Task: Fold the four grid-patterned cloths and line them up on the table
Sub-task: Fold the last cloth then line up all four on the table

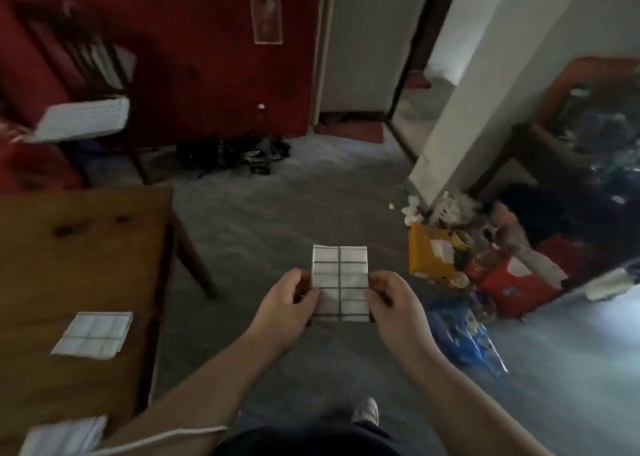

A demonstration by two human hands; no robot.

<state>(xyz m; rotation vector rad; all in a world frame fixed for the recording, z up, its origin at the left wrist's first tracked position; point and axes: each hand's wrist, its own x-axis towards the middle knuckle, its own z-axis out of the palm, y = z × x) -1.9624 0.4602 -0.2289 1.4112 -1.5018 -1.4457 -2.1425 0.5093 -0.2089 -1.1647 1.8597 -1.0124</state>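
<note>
Pinching a folded grid-patterned cloth [340, 272] by its two side edges, the left hand [294, 296] and the right hand [389, 294] are seen at mid-frame. The cloth is held in the air above the carpeted floor [263, 213], well to the right of the worktop [86, 247] and not touching it. The fingers [377, 296] of each hand are curled onto the near half of the cloth, while the far half stands free and flat.

The cloth is judged to be light, soft and limp, neither fragile nor slippery, so the folded layers may slide apart or droop if only one corner is taken. A hold at both side edges, across all layers, is judged best for carrying it over.

A second folded cloth [92, 333] lies flat on the worktop. A third cloth [65, 436] is seen at the near-left corner, too blurred for its fold to be told.
</note>
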